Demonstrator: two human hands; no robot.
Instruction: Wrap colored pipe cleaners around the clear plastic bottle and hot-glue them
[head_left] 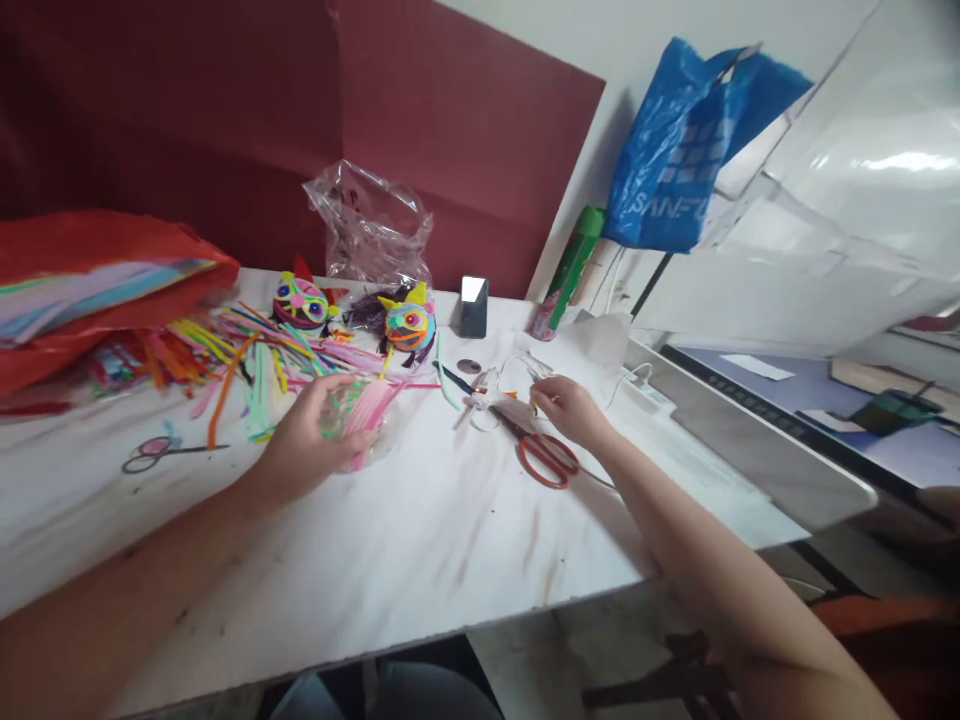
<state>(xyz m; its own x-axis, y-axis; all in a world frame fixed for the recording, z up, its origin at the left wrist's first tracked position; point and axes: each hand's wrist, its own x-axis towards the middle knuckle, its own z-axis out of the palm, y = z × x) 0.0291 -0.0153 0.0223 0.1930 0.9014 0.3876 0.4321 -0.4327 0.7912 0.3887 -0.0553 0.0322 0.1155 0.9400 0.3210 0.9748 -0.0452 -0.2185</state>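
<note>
Our left hand [311,440] is curled round a bundle [366,408] of pink and green fuzzy sticks. The fingers are bent and wrap it, and the thumb presses on top. The bundle sits in that hand, just above the table [412,560], near the middle.

Our right hand [570,410] rests on the table, well apart from the left. Its fingers are bent down and close together beside a white tool [486,402] with a thin cord. We cannot tell if they pinch anything. Red scissors [546,458] lie just beside that hand.

Two faces [301,302] made of bright sticks sit at the back of the table, side by side. Both have eyes and pointy ears, so we think those two are done. The bundle in our hand has no eyes and no ears that we can see. We think it is only just begun and most of its work is left.

A big pile of sticks [225,360] lies near the faces, so there are lots to use. Small pink scissors [154,452] lie to the left. A clear bag [375,225] stands behind the faces, and a blue bag [675,150] hangs at the right.
</note>
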